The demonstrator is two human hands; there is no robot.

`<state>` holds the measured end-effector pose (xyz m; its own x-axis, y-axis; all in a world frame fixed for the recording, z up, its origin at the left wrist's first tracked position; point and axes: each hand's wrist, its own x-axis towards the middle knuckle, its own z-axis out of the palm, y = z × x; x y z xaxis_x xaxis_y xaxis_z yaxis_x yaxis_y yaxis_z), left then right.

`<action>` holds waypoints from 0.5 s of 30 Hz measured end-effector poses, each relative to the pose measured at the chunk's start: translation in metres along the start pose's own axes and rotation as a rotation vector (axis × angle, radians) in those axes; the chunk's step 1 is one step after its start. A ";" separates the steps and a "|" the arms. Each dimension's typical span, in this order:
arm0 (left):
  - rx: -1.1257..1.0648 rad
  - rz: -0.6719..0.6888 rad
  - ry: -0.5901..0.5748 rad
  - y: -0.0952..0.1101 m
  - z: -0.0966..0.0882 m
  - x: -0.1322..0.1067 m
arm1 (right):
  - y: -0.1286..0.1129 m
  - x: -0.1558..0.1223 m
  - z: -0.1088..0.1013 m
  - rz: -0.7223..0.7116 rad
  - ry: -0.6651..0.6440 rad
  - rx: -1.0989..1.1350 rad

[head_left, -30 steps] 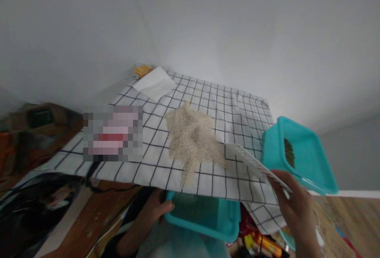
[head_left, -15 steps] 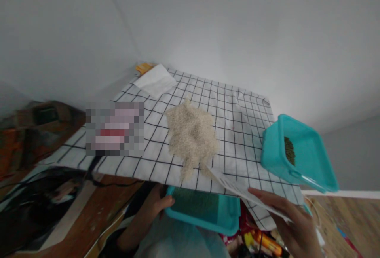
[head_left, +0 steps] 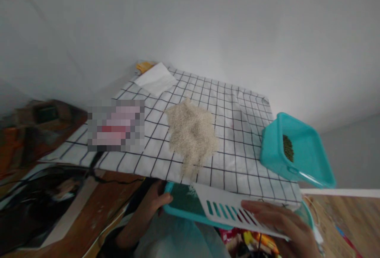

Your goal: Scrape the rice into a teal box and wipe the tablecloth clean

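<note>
A loose pile of pale, rice-like grain (head_left: 192,131) lies on the checked cloth (head_left: 145,163), with a thin trail reaching the front edge. My left hand (head_left: 150,206) grips the left end of a teal plastic tub (head_left: 184,215), held just below that edge. The tub's inside looks dark green; its contents are hard to make out. My right hand (head_left: 282,218) holds a white slotted plastic sheet (head_left: 219,198), tilted over the tub's right part. A few pale grains show at the sheet's left tip, over the tub.
On the table's right stands another teal tub (head_left: 308,147) with green pellets or beans (head_left: 287,148) inside. White paper (head_left: 157,79) and a yellow item (head_left: 144,67) lie at the back left. A blurred-out pink object (head_left: 118,125) with a black cable is at left. Colourful packets (head_left: 246,242) sit below.
My right hand has drawn the white sheet off the cloth's front edge and down over the tub, taking some grain from the trail. The left hand and tub stay almost in place.
</note>
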<state>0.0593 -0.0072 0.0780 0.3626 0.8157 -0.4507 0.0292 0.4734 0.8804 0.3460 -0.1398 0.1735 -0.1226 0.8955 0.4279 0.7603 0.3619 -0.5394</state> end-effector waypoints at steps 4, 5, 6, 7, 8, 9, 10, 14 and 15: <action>0.024 0.034 0.021 0.003 -0.004 -0.001 | 0.002 0.000 -0.001 0.025 0.040 0.025; 0.026 0.035 0.018 0.003 -0.005 -0.001 | 0.005 0.003 -0.003 0.056 0.050 -0.003; 0.027 0.033 0.020 0.003 -0.005 -0.001 | 0.008 0.006 -0.004 0.103 0.077 -0.049; 0.025 0.030 0.018 0.003 -0.006 -0.002 | 0.012 0.009 -0.004 0.165 0.120 -0.109; 0.018 0.030 0.018 0.003 -0.006 -0.002 | 0.017 0.014 -0.004 0.233 0.184 -0.178; 0.008 0.031 0.015 0.003 -0.007 -0.002 | 0.023 0.019 -0.003 0.301 0.255 -0.241; -0.002 0.035 0.015 0.002 -0.007 -0.002 | 0.030 0.024 -0.002 0.359 0.318 -0.291; 0.000 0.026 -0.023 0.000 -0.010 -0.003 | 0.054 0.046 0.007 0.419 0.385 -0.318; -0.003 0.025 -0.038 -0.001 -0.010 -0.002 | 0.058 0.051 0.009 0.406 0.378 -0.312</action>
<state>0.0489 -0.0064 0.0763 0.3981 0.8141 -0.4227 0.0174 0.4540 0.8908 0.3780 -0.0706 0.1581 0.4044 0.7716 0.4909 0.8561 -0.1305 -0.5001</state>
